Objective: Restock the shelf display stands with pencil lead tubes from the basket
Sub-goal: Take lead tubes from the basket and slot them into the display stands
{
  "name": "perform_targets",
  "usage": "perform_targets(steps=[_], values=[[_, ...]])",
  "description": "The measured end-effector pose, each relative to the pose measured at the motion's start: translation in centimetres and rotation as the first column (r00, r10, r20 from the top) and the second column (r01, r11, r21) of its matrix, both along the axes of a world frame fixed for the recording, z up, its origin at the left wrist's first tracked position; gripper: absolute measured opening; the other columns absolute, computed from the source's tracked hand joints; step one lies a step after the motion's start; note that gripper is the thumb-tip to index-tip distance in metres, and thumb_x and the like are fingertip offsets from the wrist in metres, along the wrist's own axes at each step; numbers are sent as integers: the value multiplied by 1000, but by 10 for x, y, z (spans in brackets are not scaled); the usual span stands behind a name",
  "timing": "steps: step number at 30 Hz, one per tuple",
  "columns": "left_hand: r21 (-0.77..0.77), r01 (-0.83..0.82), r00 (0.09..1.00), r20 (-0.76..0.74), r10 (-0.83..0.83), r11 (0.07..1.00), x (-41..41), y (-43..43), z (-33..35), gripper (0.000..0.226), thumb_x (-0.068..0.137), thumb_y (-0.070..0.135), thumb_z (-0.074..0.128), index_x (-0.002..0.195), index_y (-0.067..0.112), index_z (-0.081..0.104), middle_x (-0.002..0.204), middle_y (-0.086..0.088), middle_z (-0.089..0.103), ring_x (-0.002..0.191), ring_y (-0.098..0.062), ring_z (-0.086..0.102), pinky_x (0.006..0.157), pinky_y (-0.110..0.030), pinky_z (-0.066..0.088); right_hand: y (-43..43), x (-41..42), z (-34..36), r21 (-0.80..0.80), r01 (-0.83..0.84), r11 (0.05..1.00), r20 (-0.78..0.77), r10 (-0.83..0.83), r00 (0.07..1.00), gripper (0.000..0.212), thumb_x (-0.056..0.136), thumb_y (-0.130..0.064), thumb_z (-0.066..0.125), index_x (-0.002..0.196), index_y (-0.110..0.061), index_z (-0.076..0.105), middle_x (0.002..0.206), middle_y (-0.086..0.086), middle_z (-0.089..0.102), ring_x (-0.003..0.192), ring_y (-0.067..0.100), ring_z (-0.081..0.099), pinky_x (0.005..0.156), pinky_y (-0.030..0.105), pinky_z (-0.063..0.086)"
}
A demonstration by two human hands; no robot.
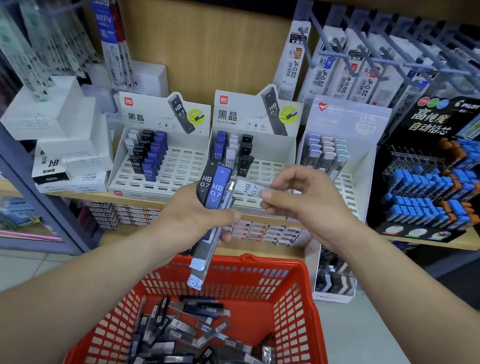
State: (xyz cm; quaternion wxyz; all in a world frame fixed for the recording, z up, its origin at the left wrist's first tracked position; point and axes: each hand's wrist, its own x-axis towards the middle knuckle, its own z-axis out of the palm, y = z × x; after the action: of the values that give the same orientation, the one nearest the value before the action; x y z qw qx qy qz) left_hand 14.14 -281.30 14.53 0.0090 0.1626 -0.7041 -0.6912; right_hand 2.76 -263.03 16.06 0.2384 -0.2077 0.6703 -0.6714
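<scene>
The right hand (302,202) pinches a pale flat plastic lead tube (249,188), likely light, stiff and slick, by its end, at three o'clock of the left hand (193,221) gripping black-and-blue tubes (213,190).

Head camera view, looking forward and down at a shop shelf (85,195) from close range.
I watch through one wide-angle lens worn on the head. The display stands (158,167) face me in the upper half. The red basket (297,320) sits directly below at the bottom edge. Both forearms enter from the lower corners, with the left hand (194,215) and right hand (309,200) near the centre. Straight lines bow at the edges.
</scene>
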Motion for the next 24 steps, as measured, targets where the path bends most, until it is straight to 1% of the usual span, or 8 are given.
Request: perform_targets(steps=[4,8,12,14,15,19,22,24], values=[[10,-19,999,-30,19,1000,3,-4,1,20,86,8,80,101,20,75,89,0,79,61,-21,72,56,-26,57,-4,6,-3,75,-108,991,37,106,994,27,80,0,80,100,-11,65,82,8,74,81,32,76,69,31,61],[15,-25,999,-28,25,1000,8,-9,2,18,86,10,80,102,18,74,86,-2,79,62,-19,72,57,-25,57,-16,15,-2,219,-235,947,-44,251,967,38,89,-9,74,117,-34,65,86,0,70,85,27,75,73,34,60],[24,-45,999,-24,45,999,15,-22,4,17,85,9,80,100,13,74,83,-2,78,63,-17,72,57,-26,57,-33,22,4,284,-255,924,-142,304,942,19,92,-3,69,103,-19,70,96,13,68,82,18,66,77,28,55],[6,-53,998,-22,53,999,20,-32,5,16,86,10,80,100,12,73,81,-4,77,61,-21,71,58,-27,57,-38,22,3,282,-232,931,-118,274,954,13,91,-3,70,101,-10,64,94,13,67,81,22,69,81,34,54],[5,-58,998,-24,58,998,23,-37,5,15,86,9,79,99,12,72,79,-4,77,60,-21,71,57,-27,57,-40,22,3,279,-217,935,-99,253,962,19,90,-4,71,106,-8,61,94,15,67,80,24,70,83,37,53],[-25,-97,995,-6,97,995,37,-64,5,19,85,11,81,101,7,71,81,-5,77,61,-22,70,60,-29,59,-52,21,-1,283,-176,943,-98,211,973,53,87,-4,75,130,-26,54,103,19,65,77,33,73,78,42,59],[-61,-119,993,15,120,991,51,-87,4,24,85,16,82,104,7,71,87,-12,77,63,-26,71,64,-33,60,-71,22,-7,281,-79,957,-163,128,978,43,86,-3,76,115,-29,60,96,15,62,67,36,71,65,42,62],[-49,-151,988,20,152,987,60,-102,2,14,85,15,83,95,16,73,83,-5,77,61,-25,70,60,-29,57,-90,23,-12,247,12,969,-192,37,981,32,88,-5,75,104,-29,62,91,10,63,63,30,70,60,36,61]])
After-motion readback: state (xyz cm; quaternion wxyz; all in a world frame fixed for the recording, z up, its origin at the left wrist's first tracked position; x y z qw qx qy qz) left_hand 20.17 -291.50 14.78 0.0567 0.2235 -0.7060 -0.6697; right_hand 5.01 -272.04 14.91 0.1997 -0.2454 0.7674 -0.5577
